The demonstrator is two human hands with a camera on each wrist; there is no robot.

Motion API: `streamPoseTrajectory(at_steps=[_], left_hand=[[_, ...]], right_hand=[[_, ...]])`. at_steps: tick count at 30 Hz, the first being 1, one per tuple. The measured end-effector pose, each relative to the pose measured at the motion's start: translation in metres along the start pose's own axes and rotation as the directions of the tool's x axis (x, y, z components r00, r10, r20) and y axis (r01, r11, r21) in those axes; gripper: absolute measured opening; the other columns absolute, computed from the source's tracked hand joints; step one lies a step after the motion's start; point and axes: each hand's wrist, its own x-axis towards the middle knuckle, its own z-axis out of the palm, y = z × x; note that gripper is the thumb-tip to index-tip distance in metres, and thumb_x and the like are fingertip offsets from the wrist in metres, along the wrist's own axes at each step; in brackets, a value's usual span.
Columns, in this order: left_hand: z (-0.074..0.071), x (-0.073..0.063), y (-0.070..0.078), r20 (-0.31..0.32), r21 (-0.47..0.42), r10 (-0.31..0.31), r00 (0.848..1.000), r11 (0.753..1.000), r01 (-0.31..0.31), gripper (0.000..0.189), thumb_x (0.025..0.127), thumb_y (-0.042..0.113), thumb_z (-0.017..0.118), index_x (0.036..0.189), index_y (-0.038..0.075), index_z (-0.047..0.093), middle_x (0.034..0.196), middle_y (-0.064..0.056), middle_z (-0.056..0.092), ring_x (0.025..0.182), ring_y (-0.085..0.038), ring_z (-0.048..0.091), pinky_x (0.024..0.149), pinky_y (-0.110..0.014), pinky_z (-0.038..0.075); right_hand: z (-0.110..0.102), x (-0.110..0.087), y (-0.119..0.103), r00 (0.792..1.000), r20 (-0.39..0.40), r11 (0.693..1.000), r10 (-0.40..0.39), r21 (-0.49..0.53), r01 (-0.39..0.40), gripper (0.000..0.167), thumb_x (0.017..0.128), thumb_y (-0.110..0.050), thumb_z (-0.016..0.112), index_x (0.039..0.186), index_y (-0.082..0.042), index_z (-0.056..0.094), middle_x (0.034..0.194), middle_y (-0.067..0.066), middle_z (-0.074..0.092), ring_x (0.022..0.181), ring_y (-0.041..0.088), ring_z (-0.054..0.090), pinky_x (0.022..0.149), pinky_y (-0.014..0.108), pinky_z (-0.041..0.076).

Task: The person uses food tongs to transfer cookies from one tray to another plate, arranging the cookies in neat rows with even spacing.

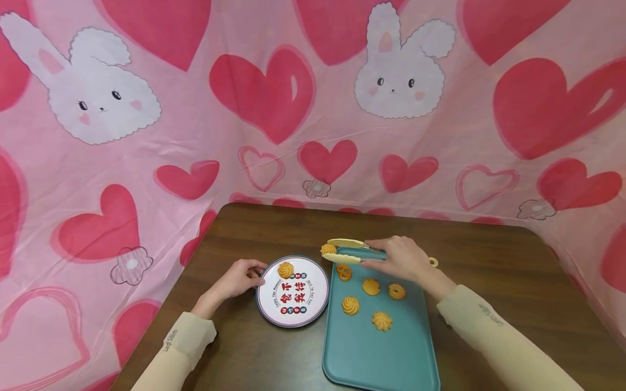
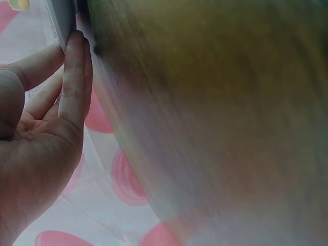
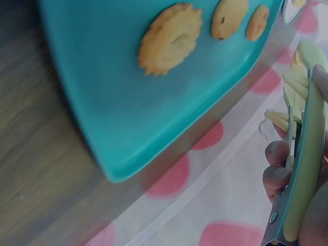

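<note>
My left hand (image 1: 240, 278) pinches the left rim of a round white plate (image 1: 266, 305) printed with red characters; in the left wrist view its thumb and fingertips meet at the plate's edge. One swirled cookie (image 1: 286, 270) lies near the plate's upper left rim. Pale yellow tongs (image 1: 343, 259) are gripped by my right hand (image 1: 402, 259), over the far end of a teal baking tray (image 1: 376, 355). Between the tong tips sits another cookie (image 1: 328, 248), just past the tray's far left corner. The right wrist view shows fingers around the tong handles (image 3: 303, 179).
On the tray lie a pretzel-shaped cookie (image 1: 344, 272), a round one (image 1: 370, 287), a ring-like one (image 1: 396, 291), a swirl (image 1: 350, 305) and a star-shaped one (image 1: 382, 321). Plate and tray stand side by side on a brown wooden table (image 1: 494, 293). A pink heart-printed cloth (image 1: 342, 125) hangs behind.
</note>
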Motion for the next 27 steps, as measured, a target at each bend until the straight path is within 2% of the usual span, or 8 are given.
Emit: streamPoseTrajectory(at_steps=[6, 9, 13, 14, 17, 22, 27], left_hand=[[-0.002, 0.0, -0.001, -0.002, 0.001, 0.011, 1.0, 1.0, -0.011, 0.035, 0.085, 0.003, 0.077, 0.119, -0.004, 0.067, 0.092, -0.006, 0.066, 0.076, -0.017, 0.059, 0.066, -0.028, 0.055], [-0.002, -0.001, -0.002, 0.004, -0.006, 0.02, 1.0, 1.0, -0.02, 0.036, 0.086, 0.003, 0.077, 0.119, -0.005, 0.067, 0.092, -0.007, 0.066, 0.076, -0.018, 0.059, 0.066, -0.029, 0.055], [-0.002, -0.001, -0.002, 0.013, -0.01, 0.022, 1.0, 1.0, -0.022, 0.036, 0.086, 0.003, 0.076, 0.12, -0.005, 0.066, 0.093, -0.007, 0.066, 0.076, -0.018, 0.059, 0.066, -0.028, 0.056], [-0.002, -0.001, -0.001, 0.014, -0.008, 0.023, 1.0, 1.0, -0.022, 0.036, 0.086, 0.003, 0.076, 0.12, -0.006, 0.066, 0.093, -0.007, 0.066, 0.076, -0.017, 0.059, 0.066, -0.028, 0.056], [-0.002, -0.002, 0.0, 0.011, 0.003, 0.015, 1.0, 1.0, -0.015, 0.036, 0.086, 0.003, 0.076, 0.12, -0.005, 0.067, 0.094, -0.007, 0.066, 0.077, -0.017, 0.059, 0.066, -0.027, 0.055], [-0.003, -0.002, 0.001, 0.003, 0.005, 0.012, 1.0, 1.0, -0.012, 0.035, 0.086, 0.003, 0.076, 0.119, -0.005, 0.067, 0.093, -0.007, 0.066, 0.076, -0.017, 0.059, 0.066, -0.028, 0.055], [-0.002, -0.003, 0.001, 0.003, -0.003, -0.004, 1.0, 1.0, 0.004, 0.036, 0.086, 0.003, 0.077, 0.119, -0.005, 0.067, 0.092, -0.006, 0.066, 0.076, -0.018, 0.058, 0.066, -0.029, 0.055]], right_hand=[[0.009, 0.01, -0.014, 0.999, 0.017, 1.0, -0.031, 0.001, 0.031, 0.062, 0.082, -0.055, 0.076, 0.128, -0.014, 0.07, 0.053, -0.016, 0.045, 0.038, 0.01, 0.031, 0.043, 0.027, 0.029], [0.014, 0.013, -0.02, 0.999, 0.022, 0.999, -0.046, 0.01, 0.046, 0.062, 0.082, -0.054, 0.077, 0.129, -0.014, 0.069, 0.06, -0.014, 0.055, 0.039, 0.008, 0.034, 0.043, 0.027, 0.03], [0.02, 0.016, -0.026, 0.997, 0.03, 0.998, -0.067, 0.022, 0.066, 0.061, 0.082, -0.052, 0.078, 0.128, -0.013, 0.07, 0.09, -0.002, 0.075, 0.04, 0.007, 0.036, 0.041, 0.026, 0.032], [0.021, 0.016, -0.028, 0.997, 0.034, 0.997, -0.071, 0.024, 0.07, 0.061, 0.082, -0.052, 0.078, 0.128, -0.012, 0.07, 0.098, 0.001, 0.075, 0.039, 0.007, 0.036, 0.041, 0.026, 0.032], [0.023, 0.017, -0.031, 0.996, 0.05, 0.997, -0.073, 0.028, 0.072, 0.061, 0.082, -0.052, 0.078, 0.127, -0.012, 0.07, 0.106, 0.004, 0.075, 0.039, 0.007, 0.036, 0.04, 0.025, 0.034], [0.027, 0.018, -0.035, 0.996, 0.067, 0.998, -0.063, 0.03, 0.061, 0.061, 0.08, -0.052, 0.079, 0.128, -0.014, 0.07, 0.102, 0.002, 0.075, 0.04, 0.006, 0.039, 0.043, 0.024, 0.038], [0.032, 0.019, -0.037, 0.994, 0.074, 0.997, -0.08, 0.0, 0.08, 0.061, 0.079, -0.053, 0.079, 0.127, -0.016, 0.071, 0.076, -0.006, 0.07, 0.037, 0.008, 0.035, 0.039, 0.025, 0.033]])
